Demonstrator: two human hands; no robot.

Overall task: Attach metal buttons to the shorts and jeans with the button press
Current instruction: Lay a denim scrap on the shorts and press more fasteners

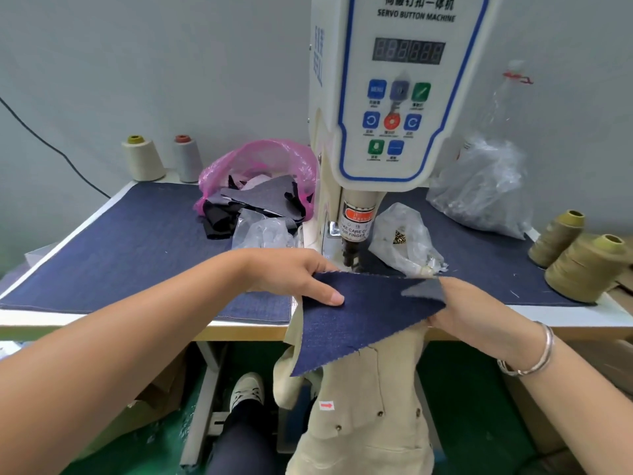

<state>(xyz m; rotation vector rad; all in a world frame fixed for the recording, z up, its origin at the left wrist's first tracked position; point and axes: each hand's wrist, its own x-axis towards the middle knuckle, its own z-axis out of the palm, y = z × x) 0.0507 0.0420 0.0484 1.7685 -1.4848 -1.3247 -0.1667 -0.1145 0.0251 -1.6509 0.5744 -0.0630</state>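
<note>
A triangular piece of dark blue denim (pixel 359 320) lies under the punch (pixel 351 253) of the white servo button machine (pixel 397 97). My left hand (pixel 294 275) pinches its left edge, thumb on top. At the right corner my right hand (pixel 469 306) grips the denim, which is folded back there and shows its pale underside. Beneath the denim a beige garment (pixel 363 406) with several small metal buttons hangs off the table front. A clear bag (pixel 400 238) right of the punch holds small brass-coloured parts.
The table (pixel 102 317) is covered with blue denim cloth. A pink bag of fabric scraps (pixel 260 186) sits left of the machine, clear plastic bags (pixel 486 190) at the right. Thread cones stand at back left (pixel 142 159) and right (pixel 582 265). My foot (pixel 246 389) rests below.
</note>
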